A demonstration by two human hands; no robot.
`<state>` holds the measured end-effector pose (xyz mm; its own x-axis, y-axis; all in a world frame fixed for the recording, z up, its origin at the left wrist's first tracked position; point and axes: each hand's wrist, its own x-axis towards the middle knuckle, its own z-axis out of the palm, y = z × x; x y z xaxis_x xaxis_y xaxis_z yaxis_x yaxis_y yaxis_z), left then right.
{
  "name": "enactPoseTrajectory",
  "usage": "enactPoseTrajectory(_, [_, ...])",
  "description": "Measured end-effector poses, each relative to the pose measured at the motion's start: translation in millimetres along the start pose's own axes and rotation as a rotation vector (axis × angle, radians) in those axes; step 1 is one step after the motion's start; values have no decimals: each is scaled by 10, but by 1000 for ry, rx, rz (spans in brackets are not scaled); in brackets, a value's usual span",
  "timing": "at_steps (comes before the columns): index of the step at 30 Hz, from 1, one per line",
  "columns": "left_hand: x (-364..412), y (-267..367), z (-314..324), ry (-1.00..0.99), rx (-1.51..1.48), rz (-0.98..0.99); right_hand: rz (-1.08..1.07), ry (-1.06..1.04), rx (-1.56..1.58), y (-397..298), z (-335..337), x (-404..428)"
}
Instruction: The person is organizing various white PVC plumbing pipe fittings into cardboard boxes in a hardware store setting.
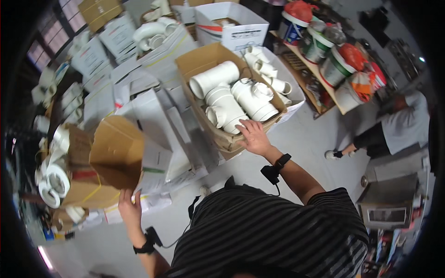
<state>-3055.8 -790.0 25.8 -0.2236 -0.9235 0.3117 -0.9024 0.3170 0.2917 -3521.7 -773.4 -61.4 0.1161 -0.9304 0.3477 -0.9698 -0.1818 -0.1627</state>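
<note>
My right hand (254, 137) rests its spread fingers at the near rim of a cardboard box (198, 57), touching the end of a white plastic pipe fitting (226, 104). Beside that fitting in the box lie another branched white fitting (252, 99) and a plain white pipe sleeve (215, 79). At the lower left, my left hand (130, 205) has its thumb and fingers at the near edge of an open cardboard box (116, 149) that shows no contents. Whether the fingers pinch that edge is hard to tell.
White cartons (153, 125) stand between the two boxes. More pipe fittings fill a box (55, 173) at the left and a carton (295, 100) at the right. Buckets (314, 45) line a wooden shelf (326, 81) at the upper right. Another person (403, 121) is at the far right.
</note>
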Motion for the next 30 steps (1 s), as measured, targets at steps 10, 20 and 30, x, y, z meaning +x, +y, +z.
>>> enactPoseTrajectory(10, [452, -237, -422, -206, -47, 179, 124, -161, -76, -101, -67, 103])
enactPoseTrajectory(20, [499, -43, 113, -3, -45, 309, 13, -443, -120, 15, -135, 222])
enactPoseTrajectory(30, [383, -197, -258, -36, -102, 543, -14, -446, -187, 162, -19, 254])
